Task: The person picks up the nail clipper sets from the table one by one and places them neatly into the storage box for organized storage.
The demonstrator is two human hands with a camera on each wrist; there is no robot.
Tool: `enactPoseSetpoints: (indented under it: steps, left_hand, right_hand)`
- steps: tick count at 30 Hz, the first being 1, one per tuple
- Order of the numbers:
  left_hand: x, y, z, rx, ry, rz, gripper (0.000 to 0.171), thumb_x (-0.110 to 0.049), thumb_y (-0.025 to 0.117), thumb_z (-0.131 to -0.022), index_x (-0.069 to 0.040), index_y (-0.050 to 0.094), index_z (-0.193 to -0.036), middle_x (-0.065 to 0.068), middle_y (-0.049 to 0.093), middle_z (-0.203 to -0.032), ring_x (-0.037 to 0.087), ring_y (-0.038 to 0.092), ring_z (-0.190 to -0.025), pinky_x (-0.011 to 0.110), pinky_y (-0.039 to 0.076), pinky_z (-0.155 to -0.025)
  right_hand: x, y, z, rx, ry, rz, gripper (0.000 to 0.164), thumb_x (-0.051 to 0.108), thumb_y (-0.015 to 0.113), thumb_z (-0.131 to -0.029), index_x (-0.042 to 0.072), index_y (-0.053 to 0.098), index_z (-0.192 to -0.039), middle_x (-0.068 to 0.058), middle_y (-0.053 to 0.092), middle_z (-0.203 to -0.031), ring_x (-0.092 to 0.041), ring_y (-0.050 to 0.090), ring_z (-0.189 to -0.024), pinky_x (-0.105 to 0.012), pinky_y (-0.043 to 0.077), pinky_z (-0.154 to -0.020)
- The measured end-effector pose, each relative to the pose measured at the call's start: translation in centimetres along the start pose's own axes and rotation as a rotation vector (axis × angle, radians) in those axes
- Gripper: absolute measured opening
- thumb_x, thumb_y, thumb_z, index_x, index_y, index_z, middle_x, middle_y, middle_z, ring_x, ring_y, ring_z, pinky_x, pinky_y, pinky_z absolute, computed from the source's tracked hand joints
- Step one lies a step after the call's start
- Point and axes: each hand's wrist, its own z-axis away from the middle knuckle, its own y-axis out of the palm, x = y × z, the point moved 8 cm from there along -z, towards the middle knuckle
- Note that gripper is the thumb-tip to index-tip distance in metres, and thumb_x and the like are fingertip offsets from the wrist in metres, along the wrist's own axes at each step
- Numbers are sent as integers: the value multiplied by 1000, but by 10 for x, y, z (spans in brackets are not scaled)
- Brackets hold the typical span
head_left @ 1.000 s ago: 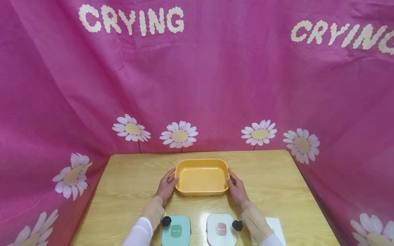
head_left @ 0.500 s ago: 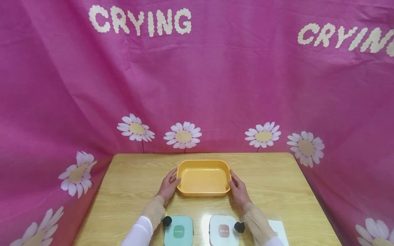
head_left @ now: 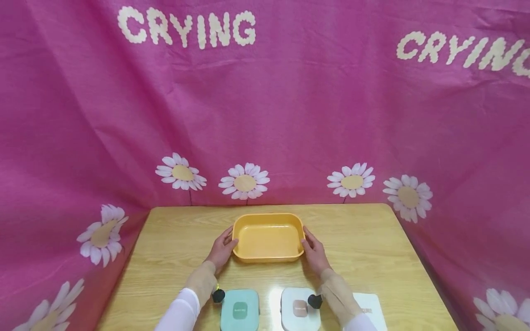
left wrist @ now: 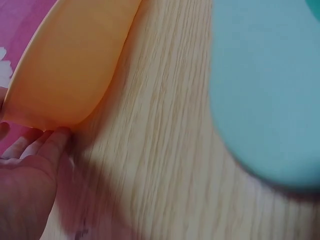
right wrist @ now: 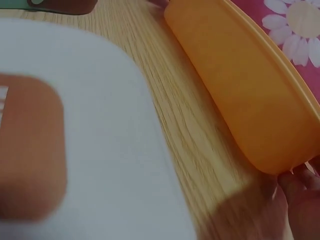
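Centrally, near the far half of the table, sat a deep yellow-orange tray, a rounded rectangle with a smooth, plastic-looking surface and a raised rim. Its long sides ran left to right, its hollow faced upward, and whether its base touched the wood or was held just above I could not tell.

A left hand held one short end, pinching the wall with the thumb at the rim and the fingers against the outside; in the left wrist view the fingertips lay close together low on the corner. At the opposite end a right hand pinched the wall likewise — thumb at the rim, fingers outside, though the right wrist view cut part of them off.

Below them was the pale wood-grain table. On its near side lay a mint-green rounded-square box with a darker green label, and beside it, apart, a white rounded-square box with a brownish-pink label. Farther right, a flat white item with lettering was partly hidden by the right forearm.

Behind everything hung a magenta cloth printed with white daisies — and pale "CRYING" lettering above.
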Motion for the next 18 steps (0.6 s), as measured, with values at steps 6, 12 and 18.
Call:
enactPoseSetpoints:
  steps: [6, 12, 18]
  left_hand:
    - [5, -4, -3, -1, -14, -26, 54, -8, 53, -108, 6, 37, -158, 32, 43, -157, 44, 44, -145, 47, 47, -112]
    - [6, -7, -3, -6, -13, -30, 53, -7, 53, -108, 6, 39, -157, 31, 44, -157, 43, 45, -144, 46, 47, -112]
    - [4, -10, -3, 18, -39, -64, 54, -9, 51, -109, 4, 36, -160, 28, 41, -160, 40, 46, -145, 46, 46, -113]
  right_hand:
    - [3, 4, -1, 24, 15, -31, 52, 3, 44, -111, -5, 31, -161, -28, 29, -166, -43, 28, -153, -49, 30, -120]
    - [-2, 5, -5, 18, -8, 36, 52, 6, 45, -111, -3, 32, -161, -25, 30, -166, -41, 28, -154, -47, 29, -120]
    - [-6, 11, -4, 26, 21, -51, 53, 8, 44, -112, 2, 31, -163, -22, 28, -169, -39, 29, -154, -45, 31, -120]
